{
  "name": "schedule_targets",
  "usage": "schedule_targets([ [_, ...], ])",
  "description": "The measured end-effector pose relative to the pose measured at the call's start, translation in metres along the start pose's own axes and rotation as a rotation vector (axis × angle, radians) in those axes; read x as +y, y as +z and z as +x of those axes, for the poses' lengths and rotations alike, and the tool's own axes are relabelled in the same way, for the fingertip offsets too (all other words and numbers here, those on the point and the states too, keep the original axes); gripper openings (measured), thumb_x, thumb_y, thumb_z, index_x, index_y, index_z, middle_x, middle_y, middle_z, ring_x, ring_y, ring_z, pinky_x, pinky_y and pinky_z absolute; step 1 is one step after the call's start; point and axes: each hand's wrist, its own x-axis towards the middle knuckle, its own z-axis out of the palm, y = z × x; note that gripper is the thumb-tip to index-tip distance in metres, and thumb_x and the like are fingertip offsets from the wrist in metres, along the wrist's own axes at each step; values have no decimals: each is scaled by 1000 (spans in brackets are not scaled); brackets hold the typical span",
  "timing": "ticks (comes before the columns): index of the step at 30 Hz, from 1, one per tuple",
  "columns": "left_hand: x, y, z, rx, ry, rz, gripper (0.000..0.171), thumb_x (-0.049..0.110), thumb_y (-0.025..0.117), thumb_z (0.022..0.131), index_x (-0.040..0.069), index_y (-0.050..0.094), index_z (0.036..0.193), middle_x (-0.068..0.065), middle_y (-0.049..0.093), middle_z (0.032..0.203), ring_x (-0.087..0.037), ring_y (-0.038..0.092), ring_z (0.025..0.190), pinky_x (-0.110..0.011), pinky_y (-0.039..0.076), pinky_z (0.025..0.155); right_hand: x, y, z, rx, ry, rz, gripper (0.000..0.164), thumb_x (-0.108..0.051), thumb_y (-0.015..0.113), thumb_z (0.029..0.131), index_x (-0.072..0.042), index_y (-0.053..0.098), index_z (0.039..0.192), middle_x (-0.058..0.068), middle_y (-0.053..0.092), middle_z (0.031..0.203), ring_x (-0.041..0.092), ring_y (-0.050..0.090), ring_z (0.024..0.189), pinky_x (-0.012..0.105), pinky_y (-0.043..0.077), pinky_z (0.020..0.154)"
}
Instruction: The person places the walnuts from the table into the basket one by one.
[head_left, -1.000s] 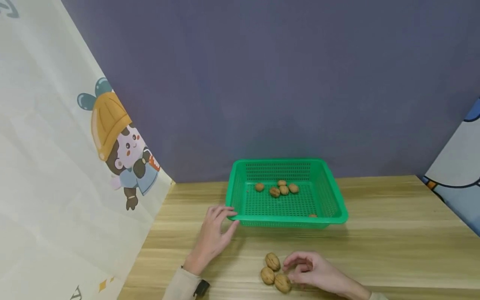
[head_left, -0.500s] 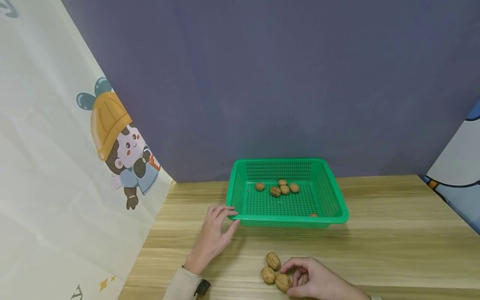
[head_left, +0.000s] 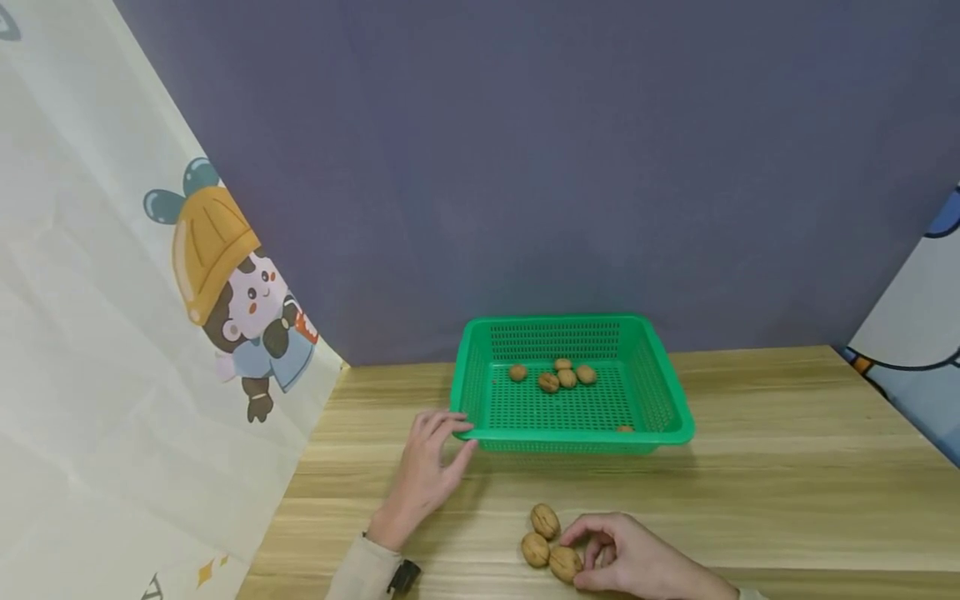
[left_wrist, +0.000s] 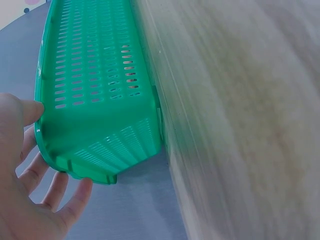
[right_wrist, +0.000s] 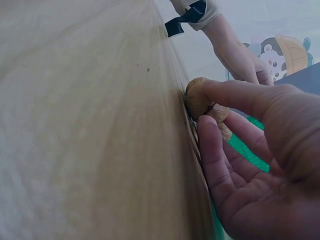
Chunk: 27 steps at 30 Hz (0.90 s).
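Note:
A green plastic basket (head_left: 570, 437) with slotted walls stands on the wooden table, several walnuts (head_left: 548, 382) lying inside it. At its near left corner my left hand (head_left: 423, 471) holds the rim, thumb on the near side; the left wrist view shows the fingers round the corner of the basket (left_wrist: 95, 120). Three walnuts lie close together in front of the basket. My right hand (head_left: 637, 557) pinches the nearest right walnut (head_left: 564, 565) between thumb and forefinger, low at the table. Beside it are the upper walnut (head_left: 545, 521) and the left walnut (head_left: 535, 550).
The wooden table (head_left: 780, 467) extends to both sides of the basket. Behind it rises a dark blue-grey backdrop (head_left: 570, 167). A white sheet with a cartoon figure (head_left: 255, 308) hangs at the left, and another printed sheet (head_left: 915, 308) at the right.
My right hand has come down a little, and its thumb and forefinger have closed about the right walnut. The left hand stays on the basket's corner. The head view has shifted slightly.

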Motion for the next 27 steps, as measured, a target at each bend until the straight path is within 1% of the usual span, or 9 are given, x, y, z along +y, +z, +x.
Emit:
schedule_targets([
  [5,0,0,-1,0,-3,4,24,22,81,95,10,77,115,-5,74,126,-28,60,125,-54,53,108,1,0,0,-7,-5,0,33,-9,78,95,-4,71,127,6,72,98,3,68,84,23,61,69],
  [10,-1,1,-1,-4,-5,7,24,23,80,95,10,77,115,-6,74,127,-28,59,126,-53,53,108,2,-3,1,-3,2,16,32,-8,77,96,-3,70,127,-2,72,96,3,67,84,22,60,68],
  [13,-1,1,-1,-4,-6,2,24,23,80,96,9,77,116,-8,74,127,-28,59,126,-54,52,108,2,-5,0,-11,-9,38,32,-5,75,96,-1,69,127,-4,73,97,3,68,84,21,59,68],
  [16,-1,-1,-1,-10,-12,-1,25,23,80,96,9,76,116,-9,74,128,-28,59,127,-54,53,108,0,-6,0,-28,-24,56,34,-5,74,96,0,68,129,-3,74,99,3,69,86,20,59,69],
  [23,1,-1,1,-36,-26,-2,24,24,78,97,11,76,117,-7,73,130,-27,58,129,-52,53,110,-10,-11,1,-57,-18,90,35,-8,73,98,-1,67,131,1,74,104,5,70,88,20,60,73],
  [27,1,-2,0,-34,-29,4,24,24,79,97,11,76,117,-6,73,129,-27,58,128,-52,53,109,-28,-20,4,-88,-24,87,35,-7,71,99,1,66,133,1,76,100,4,71,85,21,60,72],
])
